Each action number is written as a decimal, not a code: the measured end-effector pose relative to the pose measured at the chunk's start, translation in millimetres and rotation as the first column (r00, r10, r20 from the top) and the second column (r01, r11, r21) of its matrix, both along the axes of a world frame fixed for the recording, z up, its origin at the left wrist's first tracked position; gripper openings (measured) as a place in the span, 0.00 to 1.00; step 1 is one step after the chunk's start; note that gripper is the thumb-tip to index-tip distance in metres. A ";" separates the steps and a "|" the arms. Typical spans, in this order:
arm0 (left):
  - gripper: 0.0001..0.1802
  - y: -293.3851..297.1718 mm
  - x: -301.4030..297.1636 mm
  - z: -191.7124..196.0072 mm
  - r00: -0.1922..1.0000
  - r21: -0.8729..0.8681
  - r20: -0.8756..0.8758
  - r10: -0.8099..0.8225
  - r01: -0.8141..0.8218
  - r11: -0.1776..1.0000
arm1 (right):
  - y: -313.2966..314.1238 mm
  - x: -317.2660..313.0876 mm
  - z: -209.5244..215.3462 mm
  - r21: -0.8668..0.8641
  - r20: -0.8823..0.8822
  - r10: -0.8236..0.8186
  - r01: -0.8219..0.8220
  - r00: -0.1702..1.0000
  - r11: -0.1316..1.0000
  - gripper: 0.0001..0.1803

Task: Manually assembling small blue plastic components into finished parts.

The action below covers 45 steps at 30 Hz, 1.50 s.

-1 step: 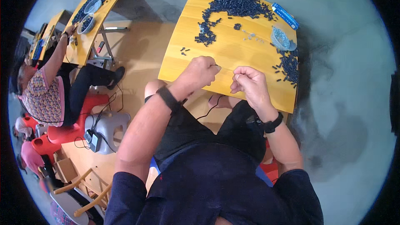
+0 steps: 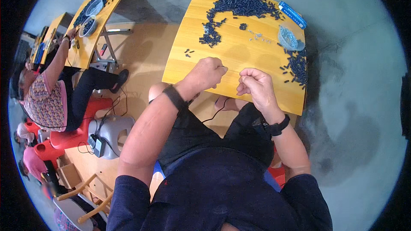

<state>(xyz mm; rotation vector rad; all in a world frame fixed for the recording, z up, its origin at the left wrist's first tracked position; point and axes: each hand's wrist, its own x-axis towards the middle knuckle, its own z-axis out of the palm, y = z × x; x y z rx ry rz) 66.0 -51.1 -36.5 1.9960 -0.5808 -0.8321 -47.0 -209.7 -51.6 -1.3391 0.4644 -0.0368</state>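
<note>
My left hand [image 2: 206,75] is closed above the near edge of the yellow table [image 2: 239,57]. A small dark tip shows at its fingers, too little to name. Just to the right, apart from it, my right hand [image 2: 257,86] is pinched, thumb against fingertips; anything between them is too small to make out. Beyond my left hand lie a few short black cylindrical pieces [image 2: 189,53]. A large heap of such pieces [image 2: 239,2] covers the far part of the table. Small shiny metal bits [image 2: 259,37] are scattered near the middle.
On the right of the table stand a clear plastic tub [image 2: 287,39] of small shiny parts, a second pile of black pieces [image 2: 297,69] and a blue box [image 2: 293,15]. To the left, a co-worker [image 2: 47,98] sits at another table [image 2: 112,6]. A grey stool [image 2: 117,130] holds cables.
</note>
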 end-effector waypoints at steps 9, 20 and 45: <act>0.13 -41.0 43.8 -72.7 0.923 0.345 -0.360 0.138 -0.006 0.939 | -21.9 -10.3 -50.8 0.071 -0.085 -0.063 0.070 0.994 0.995 0.05; 0.16 -56.0 14.0 -66.9 0.910 0.107 -0.356 0.211 -0.184 0.977 | -62.3 -3.6 -68.1 0.187 -0.082 -0.127 0.141 0.989 0.972 0.06; 0.10 -15.8 -14.5 -34.2 0.986 0.005 -0.151 0.075 -0.075 0.997 | -34.8 24.2 -36.3 -0.050 -0.024 0.376 -0.377 0.926 0.925 0.12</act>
